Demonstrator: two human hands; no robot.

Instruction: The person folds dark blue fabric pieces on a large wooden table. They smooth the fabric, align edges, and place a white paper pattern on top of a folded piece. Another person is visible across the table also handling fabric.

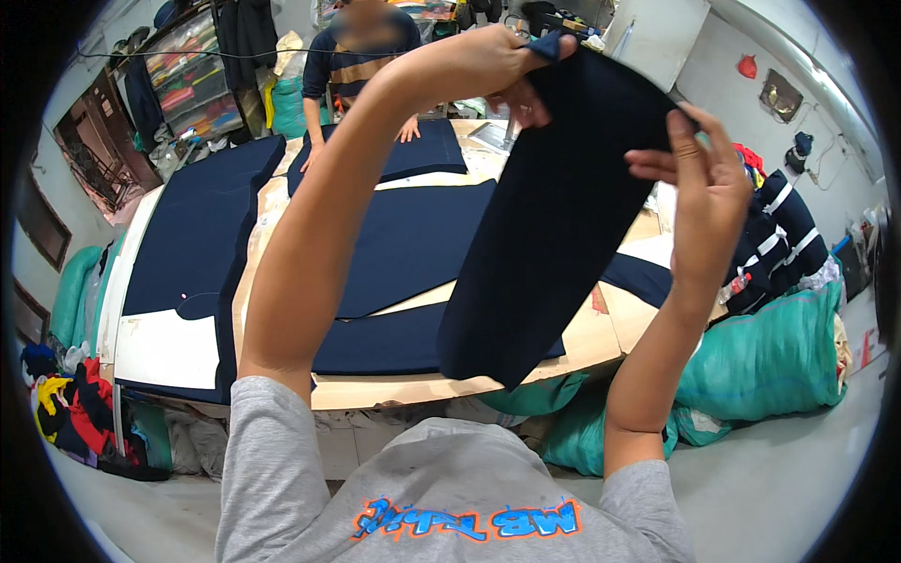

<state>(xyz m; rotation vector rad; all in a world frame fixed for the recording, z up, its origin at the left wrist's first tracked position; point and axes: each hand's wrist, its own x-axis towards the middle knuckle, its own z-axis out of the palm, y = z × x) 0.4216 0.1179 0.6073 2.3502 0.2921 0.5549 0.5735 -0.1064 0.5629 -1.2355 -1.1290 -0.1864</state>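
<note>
A long dark navy fabric piece [549, 216] is held up in front of me above the table, its lower end hanging down toward the near edge. At its upper left corner, my left hand [521, 75] is closed, pinching the cloth between thumb and fingers. Its upper right edge is in the grip of my right hand [699, 169], thumb and fingertips pressed on the cloth. Behind and beneath lie cut stacks of the same navy cloth: a large left stack [202, 220], a middle stack [413, 239] and a near stack [404, 342].
Across the table [375, 389], a person [361, 56] rests both hands on a far navy stack [427, 150]. Green sacks [760, 361] and tied dark bundles [784, 225] stand at the right. Colourful cloth scraps [80, 408] are heaped at the lower left.
</note>
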